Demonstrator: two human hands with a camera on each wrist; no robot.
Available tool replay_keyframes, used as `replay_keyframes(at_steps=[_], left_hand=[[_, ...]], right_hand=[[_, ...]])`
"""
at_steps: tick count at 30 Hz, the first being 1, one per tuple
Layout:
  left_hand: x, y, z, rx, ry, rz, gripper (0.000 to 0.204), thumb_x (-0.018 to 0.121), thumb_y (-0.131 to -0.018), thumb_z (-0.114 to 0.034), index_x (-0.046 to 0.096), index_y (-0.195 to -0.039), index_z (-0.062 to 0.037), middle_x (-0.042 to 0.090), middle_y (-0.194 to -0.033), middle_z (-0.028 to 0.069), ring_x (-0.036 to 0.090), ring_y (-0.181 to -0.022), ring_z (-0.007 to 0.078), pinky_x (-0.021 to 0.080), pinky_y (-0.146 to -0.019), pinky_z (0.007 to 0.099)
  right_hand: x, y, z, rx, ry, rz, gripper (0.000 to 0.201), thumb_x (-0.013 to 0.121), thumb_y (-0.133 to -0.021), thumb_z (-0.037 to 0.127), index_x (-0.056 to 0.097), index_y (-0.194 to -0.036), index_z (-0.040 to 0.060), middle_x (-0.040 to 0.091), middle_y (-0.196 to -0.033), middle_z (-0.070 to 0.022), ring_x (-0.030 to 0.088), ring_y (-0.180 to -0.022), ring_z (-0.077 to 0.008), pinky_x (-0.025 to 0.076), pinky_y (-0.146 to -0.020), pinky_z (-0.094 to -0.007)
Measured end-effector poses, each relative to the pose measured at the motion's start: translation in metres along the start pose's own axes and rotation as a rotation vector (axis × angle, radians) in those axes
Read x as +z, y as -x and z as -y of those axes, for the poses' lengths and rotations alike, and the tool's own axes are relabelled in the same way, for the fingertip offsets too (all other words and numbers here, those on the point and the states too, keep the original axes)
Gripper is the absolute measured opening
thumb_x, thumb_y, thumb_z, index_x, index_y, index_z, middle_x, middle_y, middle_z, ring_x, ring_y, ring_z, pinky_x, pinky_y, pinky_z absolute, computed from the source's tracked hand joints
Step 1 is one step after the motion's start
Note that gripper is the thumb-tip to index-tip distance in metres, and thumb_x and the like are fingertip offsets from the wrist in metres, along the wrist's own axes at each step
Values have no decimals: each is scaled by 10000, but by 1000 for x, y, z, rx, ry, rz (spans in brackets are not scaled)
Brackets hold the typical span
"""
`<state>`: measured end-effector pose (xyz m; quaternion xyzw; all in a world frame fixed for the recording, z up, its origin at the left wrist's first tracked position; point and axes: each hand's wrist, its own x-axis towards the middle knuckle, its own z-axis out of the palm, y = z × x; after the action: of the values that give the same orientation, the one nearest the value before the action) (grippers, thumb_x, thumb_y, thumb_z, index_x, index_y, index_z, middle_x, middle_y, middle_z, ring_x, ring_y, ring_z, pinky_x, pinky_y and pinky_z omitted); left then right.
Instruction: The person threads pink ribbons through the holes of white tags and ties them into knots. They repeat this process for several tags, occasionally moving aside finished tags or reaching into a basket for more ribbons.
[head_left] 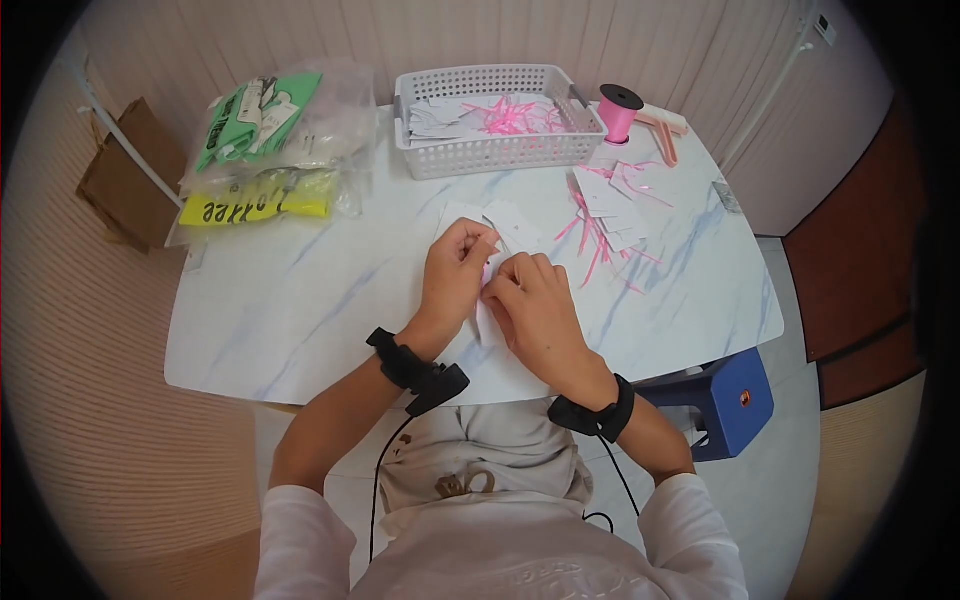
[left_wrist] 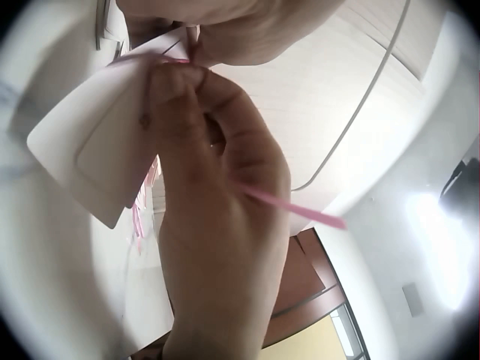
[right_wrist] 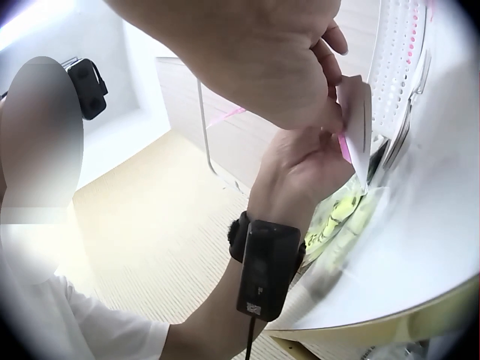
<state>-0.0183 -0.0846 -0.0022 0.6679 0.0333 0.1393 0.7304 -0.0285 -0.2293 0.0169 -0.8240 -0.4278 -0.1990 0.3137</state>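
Observation:
Above the middle of the table, my left hand (head_left: 455,275) and right hand (head_left: 545,315) meet, fingertips close together. Between them are white tags (left_wrist: 97,142) with a small hole, overlapping in the left wrist view. The left fingers pinch the tags near the top. With thumb and forefinger, my right hand (left_wrist: 217,150) pinches pink ribbon (left_wrist: 180,60) at the tags' edge. A loose ribbon tail (left_wrist: 304,213) sticks out past the right hand. In the right wrist view the left hand (right_wrist: 311,169) lies behind the white tags (right_wrist: 356,124), and its fingertips are partly hidden.
More white tags (head_left: 512,228) lie just beyond my hands. Ribboned tags (head_left: 610,210) are piled to the right. A white basket (head_left: 500,157) holds tags and pink ribbon, beside a pink ribbon spool (head_left: 619,120). Plastic-bagged green (head_left: 250,125) and yellow (head_left: 265,203) items lie left.

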Motion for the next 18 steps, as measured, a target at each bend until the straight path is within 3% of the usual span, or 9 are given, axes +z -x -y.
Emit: replay_keyframes(at_steps=[5,8,10,11,13,14,16,18], left_hand=[[3,9,0,100,120,-141,125,583,-924,-129,598,-941,-6,592,-792,19,531,-733,70,423,-683,211],[0,7,-7,81,115,-139,133,575,-931,-134,596,-953,-5,589,-812,19,534,-751,72,425,-690,215],[-3,6,-17,-3,198,-182,152,571,-935,-153,604,-972,-8,593,-843,23,541,-761,80,434,-700,223],[-5,5,-23,-3,196,-180,152,571,-935,-153,604,-972,-8,593,-843,23,541,-761,80,434,-700,223],[-9,-1,-35,-175,328,-127,217,537,-952,-212,599,-1043,-26,596,-924,23,554,-839,108,440,-790,240],[-13,-6,-38,-174,327,-126,217,537,-952,-212,599,-1043,-26,596,-924,23,554,-839,108,440,-790,240],[-26,-15,-42,-196,81,-21,277,501,-967,-266,615,-1032,-22,597,-887,19,557,-769,99,450,-710,233],[-42,-25,-38,-168,-20,-45,303,491,-968,-291,621,-1018,-21,596,-868,13,553,-745,91,444,-674,230]], right_hand=[[-13,-4,2,-32,-96,56,154,654,-737,31,598,-871,81,518,-957,-58,479,-918,-253,344,-742,-359],[-16,-5,-5,-89,-71,-88,153,660,-765,42,607,-904,79,538,-1047,-58,510,-925,-275,382,-734,-332],[-9,-1,-16,138,-404,-94,174,649,-813,64,620,-984,74,566,-1094,-67,550,-853,-228,414,-690,-279],[-11,0,-20,139,-404,-96,174,649,-813,64,620,-984,74,566,-1094,-67,550,-853,-228,414,-690,-279],[-21,-2,-31,370,-764,192,215,631,-854,83,614,-1067,67,597,-1060,-59,553,-779,-132,424,-645,-236],[-29,-6,-38,370,-765,191,215,631,-854,83,614,-1067,67,597,-1060,-59,553,-779,-132,424,-645,-236],[-48,-16,-61,421,-718,121,251,616,-859,62,606,-1110,63,615,-1045,-22,517,-783,-53,419,-670,-215],[-63,-28,-94,468,-784,-56,247,600,-864,46,598,-1111,41,590,-1034,15,509,-778,-43,427,-655,-193]])
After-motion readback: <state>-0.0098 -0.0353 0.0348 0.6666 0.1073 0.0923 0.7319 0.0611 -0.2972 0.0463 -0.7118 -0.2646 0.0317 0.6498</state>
